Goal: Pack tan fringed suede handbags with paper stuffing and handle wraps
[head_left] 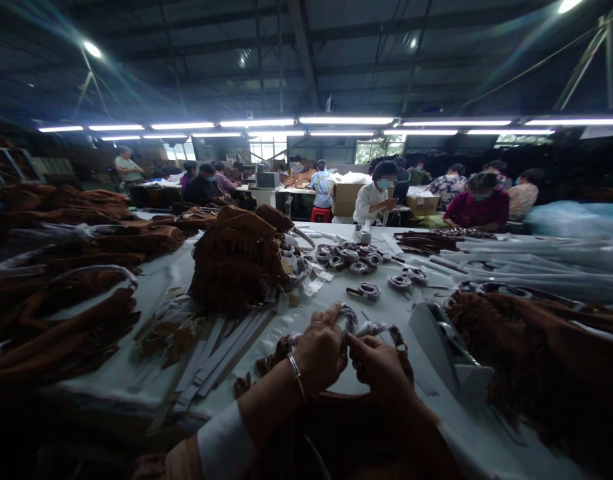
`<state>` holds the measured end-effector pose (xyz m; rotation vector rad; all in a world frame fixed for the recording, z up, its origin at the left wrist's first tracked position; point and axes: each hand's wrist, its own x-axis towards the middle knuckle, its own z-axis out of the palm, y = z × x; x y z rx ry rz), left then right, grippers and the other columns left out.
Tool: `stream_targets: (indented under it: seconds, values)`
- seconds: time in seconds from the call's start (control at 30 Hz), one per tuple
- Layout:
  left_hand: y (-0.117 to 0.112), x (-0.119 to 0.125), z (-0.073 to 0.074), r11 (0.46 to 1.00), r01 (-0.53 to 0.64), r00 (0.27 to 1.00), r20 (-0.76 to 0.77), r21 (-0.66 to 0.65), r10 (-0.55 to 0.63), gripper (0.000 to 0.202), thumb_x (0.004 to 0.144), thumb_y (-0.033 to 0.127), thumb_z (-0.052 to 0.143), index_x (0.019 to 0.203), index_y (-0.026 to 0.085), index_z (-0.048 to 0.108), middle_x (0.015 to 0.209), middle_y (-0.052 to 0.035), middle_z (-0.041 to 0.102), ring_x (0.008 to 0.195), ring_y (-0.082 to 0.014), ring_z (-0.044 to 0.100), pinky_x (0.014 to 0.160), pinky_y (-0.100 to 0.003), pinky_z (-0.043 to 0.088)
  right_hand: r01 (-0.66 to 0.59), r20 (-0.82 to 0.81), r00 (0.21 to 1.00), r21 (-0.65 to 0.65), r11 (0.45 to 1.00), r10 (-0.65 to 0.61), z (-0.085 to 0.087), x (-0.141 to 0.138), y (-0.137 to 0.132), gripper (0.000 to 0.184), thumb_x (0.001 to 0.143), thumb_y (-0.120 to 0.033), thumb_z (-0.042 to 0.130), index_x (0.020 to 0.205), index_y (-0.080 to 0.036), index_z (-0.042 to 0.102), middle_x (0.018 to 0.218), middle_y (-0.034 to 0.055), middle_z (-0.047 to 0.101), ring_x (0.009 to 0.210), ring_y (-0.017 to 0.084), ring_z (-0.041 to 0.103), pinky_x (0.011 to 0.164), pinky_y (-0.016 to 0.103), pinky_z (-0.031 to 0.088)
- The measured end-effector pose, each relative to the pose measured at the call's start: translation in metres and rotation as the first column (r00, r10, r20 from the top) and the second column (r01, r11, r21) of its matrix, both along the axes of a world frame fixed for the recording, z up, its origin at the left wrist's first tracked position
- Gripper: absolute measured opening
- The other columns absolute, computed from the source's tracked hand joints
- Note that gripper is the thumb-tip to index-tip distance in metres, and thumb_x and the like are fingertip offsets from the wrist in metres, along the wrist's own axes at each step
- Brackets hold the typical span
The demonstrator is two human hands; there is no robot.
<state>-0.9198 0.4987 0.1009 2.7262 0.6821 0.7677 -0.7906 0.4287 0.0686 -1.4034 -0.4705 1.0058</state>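
Close in front of me, my left hand and my right hand meet with their fingertips almost touching. Both are closed on a strap wrapped in clear plastic, which curves up between them and over to the right. Its exact grip points are partly hidden by my fingers. A dark brown fringed bag lies below and behind my hands, mostly in shadow. Just beyond my fingertips, a small coiled wrapped strap rests on the white table.
A tape dispenser stands right of my hands, beside brown fringed pieces. Flat pale strips and a stack of brown fringed bags are to the left. Several coiled straps lie farther back; co-workers sit beyond the table.
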Motion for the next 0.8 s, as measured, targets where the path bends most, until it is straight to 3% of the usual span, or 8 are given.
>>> stream_targets:
  seconds: [0.2,0.37,0.53,0.67,0.8]
  values:
    - [-0.011,0.008,0.004,0.998,-0.060,0.998,-0.020,-0.006,0.059,0.038,0.087,0.012,0.044,0.121,0.010,0.063,0.153,-0.0173,0.041,0.124,-0.0332,0.051,0.097,-0.045,0.050,-0.038,-0.123,0.992,-0.014,0.999,0.036,-0.005,0.000,0.001,0.064,0.047,-0.067,0.086,0.071,-0.020,0.049,0.051,-0.0084,0.048,0.038,0.005,0.040,0.034,0.018,0.028]
    - [-0.003,0.000,0.007,1.000,0.002,1.000,0.005,-0.007,-0.002,0.028,0.079,0.017,0.058,0.105,0.012,0.067,0.155,-0.0174,0.038,0.132,-0.0378,0.044,0.108,-0.054,0.041,-0.108,-0.218,0.967,0.127,0.986,0.134,0.000,-0.001,-0.007,0.057,0.047,-0.053,0.092,0.073,-0.016,0.057,0.050,-0.0082,0.047,0.043,0.005,0.042,0.042,0.020,0.036]
    - [0.008,-0.004,0.010,1.000,0.004,0.999,0.050,-0.022,-0.002,0.029,0.073,0.016,0.063,0.101,0.013,0.067,0.151,-0.0186,0.043,0.136,-0.0375,0.042,0.112,-0.053,0.038,-0.110,-0.298,0.944,0.121,0.987,0.142,0.004,-0.002,-0.009,0.046,0.053,-0.042,0.093,0.075,-0.016,0.062,0.054,-0.0057,0.050,0.049,0.008,0.045,0.049,0.022,0.042]
    - [0.016,-0.003,0.018,0.983,0.010,0.999,0.051,-0.181,-0.001,0.013,0.074,0.021,0.064,0.083,0.013,0.069,0.143,-0.0208,0.051,0.129,-0.0342,0.052,0.108,-0.043,0.044,-0.076,-0.338,0.933,0.162,0.984,0.127,0.004,-0.008,-0.005,0.045,0.054,-0.043,0.093,0.076,-0.017,0.063,0.052,-0.0080,0.043,0.047,0.006,0.039,0.047,0.021,0.039]
    - [0.025,-0.002,0.030,0.920,0.093,0.995,0.067,-0.381,-0.073,0.016,0.078,0.025,0.062,0.070,0.013,0.069,0.119,-0.0148,0.066,0.110,-0.0275,0.062,0.096,-0.032,0.049,0.018,-0.212,0.977,0.217,0.976,0.030,0.000,-0.015,0.001,0.047,0.057,-0.048,0.090,0.079,-0.017,0.064,0.058,-0.0077,0.047,0.047,0.005,0.039,0.046,0.022,0.041]
